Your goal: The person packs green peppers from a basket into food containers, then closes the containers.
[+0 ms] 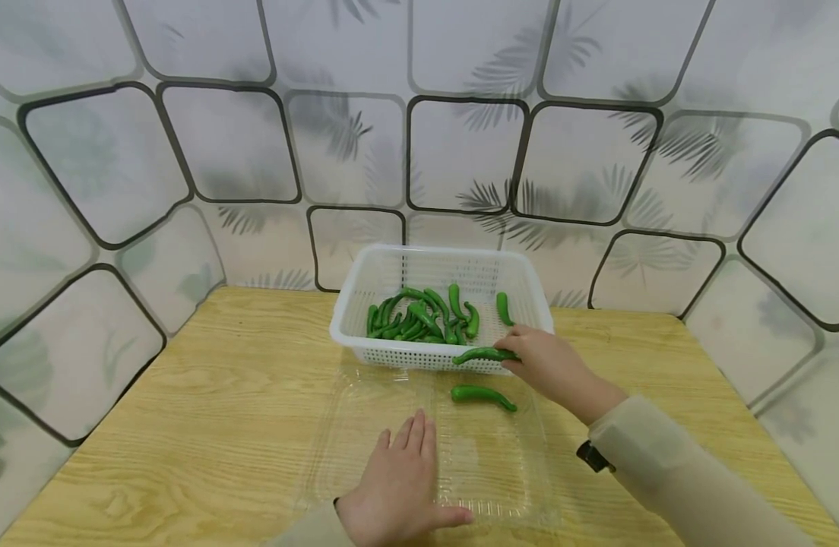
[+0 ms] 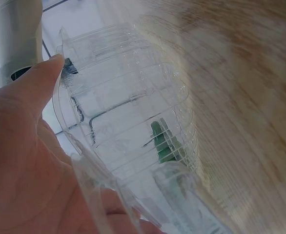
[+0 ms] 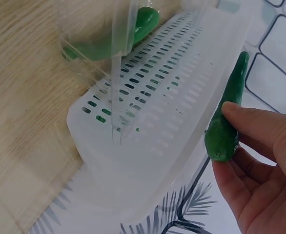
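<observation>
My right hand (image 1: 556, 370) pinches a green chili pepper (image 1: 479, 355) between thumb and fingers, at the front rim of a white plastic basket (image 1: 385, 348). In the right wrist view the held pepper (image 3: 227, 117) points up past the basket's edge. Several green peppers (image 1: 426, 315) lie inside the basket. Before it sits an unfolded clear plastic clamshell box (image 1: 491, 479), with a single pepper (image 1: 483, 394) in its right half. My left hand (image 1: 400, 480) rests on the box near its middle fold, fingers straight and thumb out to the right along the near edge.
A wooden table (image 1: 187, 425) carries the box and the basket. Behind and on both sides stand light walls (image 1: 351, 152) with a pattern of dark-outlined shapes and leaves. The basket stands close to the back wall.
</observation>
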Available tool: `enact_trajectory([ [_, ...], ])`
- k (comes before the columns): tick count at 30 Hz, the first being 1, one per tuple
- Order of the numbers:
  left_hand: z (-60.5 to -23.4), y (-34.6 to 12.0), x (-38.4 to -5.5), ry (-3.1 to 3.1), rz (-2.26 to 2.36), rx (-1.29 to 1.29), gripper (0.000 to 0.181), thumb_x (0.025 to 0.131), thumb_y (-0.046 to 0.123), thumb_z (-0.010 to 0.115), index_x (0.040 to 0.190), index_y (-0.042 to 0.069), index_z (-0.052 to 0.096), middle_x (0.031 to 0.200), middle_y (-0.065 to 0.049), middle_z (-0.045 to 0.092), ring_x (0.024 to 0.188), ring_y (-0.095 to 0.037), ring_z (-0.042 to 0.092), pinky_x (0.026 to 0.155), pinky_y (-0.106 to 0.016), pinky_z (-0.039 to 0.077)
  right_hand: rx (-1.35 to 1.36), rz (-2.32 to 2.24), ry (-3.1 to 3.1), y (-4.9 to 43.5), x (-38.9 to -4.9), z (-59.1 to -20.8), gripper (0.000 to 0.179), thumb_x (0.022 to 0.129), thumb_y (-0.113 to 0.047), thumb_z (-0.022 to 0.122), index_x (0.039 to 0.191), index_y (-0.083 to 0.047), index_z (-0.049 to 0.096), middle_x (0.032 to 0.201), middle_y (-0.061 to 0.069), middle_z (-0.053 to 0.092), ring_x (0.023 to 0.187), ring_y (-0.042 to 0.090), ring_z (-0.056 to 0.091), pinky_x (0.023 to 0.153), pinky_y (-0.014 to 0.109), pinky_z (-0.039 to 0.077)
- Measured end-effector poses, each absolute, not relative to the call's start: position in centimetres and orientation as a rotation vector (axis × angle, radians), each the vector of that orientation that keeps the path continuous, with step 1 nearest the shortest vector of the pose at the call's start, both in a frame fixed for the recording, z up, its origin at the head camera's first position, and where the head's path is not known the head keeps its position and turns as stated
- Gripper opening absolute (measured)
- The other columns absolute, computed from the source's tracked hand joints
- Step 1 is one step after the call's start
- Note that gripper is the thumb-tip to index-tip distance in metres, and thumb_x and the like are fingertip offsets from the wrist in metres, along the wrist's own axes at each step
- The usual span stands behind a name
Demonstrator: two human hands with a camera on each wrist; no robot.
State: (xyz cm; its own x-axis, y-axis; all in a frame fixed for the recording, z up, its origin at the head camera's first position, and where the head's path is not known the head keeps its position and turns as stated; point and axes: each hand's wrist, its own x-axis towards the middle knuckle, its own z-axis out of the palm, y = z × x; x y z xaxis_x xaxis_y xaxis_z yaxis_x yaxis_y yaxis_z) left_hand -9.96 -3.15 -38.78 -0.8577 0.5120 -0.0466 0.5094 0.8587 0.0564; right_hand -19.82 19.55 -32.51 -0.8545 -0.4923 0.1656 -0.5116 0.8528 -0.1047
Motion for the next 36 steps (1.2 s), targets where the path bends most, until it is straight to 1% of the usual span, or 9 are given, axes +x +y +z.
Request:
enact_trajectory([
  [4, -38.8, -3.2, -9.9, 2.982, 0.067, 0.818, 0.116, 0.068, 0.085, 0.043, 0.140, -0.006, 0.036, 0.143, -0.024, 0.034, 0.130, -0.033, 0.036, 0.096, -0.052, 0.037, 0.805, 0.217, -2.868, 19.6, -19.6, -32.6, 0.023, 0.081, -0.011, 0.072, 0.103, -0.005, 0.069, 0.098, 0.006, 0.063, 0.087, 0.022, 0.061, 0.072, 0.036, 0.051],
  [12, -38.8, -3.3, -10.0, 2.970, 0.063, 0.820, 0.113, 0.070, 0.084, 0.043, 0.140, -0.005, 0.037, 0.144, -0.023, 0.034, 0.130, -0.032, 0.036, 0.096, -0.051, 0.037, 0.804, 0.217, -2.855, 19.8, -19.3, -33.4, 0.022, 0.080, -0.013, 0.073, 0.100, -0.006, 0.070, 0.091, 0.003, 0.061, 0.081, 0.018, 0.060, 0.067, 0.033, 0.051],
  [20, -38.8, -3.2, -10.0, 2.964, 0.074, 0.812, 0.112, 0.070, 0.083, 0.044, 0.140, -0.004, 0.036, 0.144, -0.023, 0.033, 0.131, -0.032, 0.035, 0.097, -0.051, 0.036, 0.829, 0.223, -2.841, 19.6, -19.0, -34.5, 0.019, 0.079, -0.012, 0.075, 0.097, -0.007, 0.070, 0.090, 0.002, 0.061, 0.081, 0.018, 0.059, 0.068, 0.034, 0.050],
  [27, -38.9, -3.1, -10.1, 2.967, 0.085, 0.804, 0.114, 0.069, 0.084, 0.044, 0.140, -0.005, 0.035, 0.145, -0.023, 0.032, 0.131, -0.032, 0.034, 0.097, -0.052, 0.036, 0.885, 0.211, -2.830, 19.3, -18.8, -36.4, 0.019, 0.076, -0.012, 0.077, 0.092, -0.008, 0.069, 0.086, 0.001, 0.060, 0.077, 0.017, 0.060, 0.065, 0.032, 0.050],
  [31, -38.9, -3.2, -10.1, 2.961, 0.090, 0.813, 0.114, 0.070, 0.084, 0.043, 0.141, -0.005, 0.034, 0.145, -0.023, 0.032, 0.132, -0.032, 0.034, 0.097, -0.052, 0.036, 0.923, 0.190, -2.804, 19.3, -18.9, -37.6, 0.019, 0.074, -0.012, 0.079, 0.090, -0.007, 0.069, 0.084, 0.002, 0.061, 0.077, 0.018, 0.059, 0.067, 0.032, 0.050],
  [36, -38.9, -3.2, -10.1, 2.959, 0.094, 0.818, 0.114, 0.070, 0.084, 0.042, 0.141, -0.005, 0.034, 0.145, -0.023, 0.032, 0.132, -0.032, 0.034, 0.097, -0.052, 0.036, 0.911, 0.179, -2.831, 19.1, -18.8, -38.8, 0.017, 0.075, -0.014, 0.078, 0.089, -0.009, 0.068, 0.083, 0.000, 0.058, 0.074, 0.016, 0.057, 0.062, 0.030, 0.048],
])
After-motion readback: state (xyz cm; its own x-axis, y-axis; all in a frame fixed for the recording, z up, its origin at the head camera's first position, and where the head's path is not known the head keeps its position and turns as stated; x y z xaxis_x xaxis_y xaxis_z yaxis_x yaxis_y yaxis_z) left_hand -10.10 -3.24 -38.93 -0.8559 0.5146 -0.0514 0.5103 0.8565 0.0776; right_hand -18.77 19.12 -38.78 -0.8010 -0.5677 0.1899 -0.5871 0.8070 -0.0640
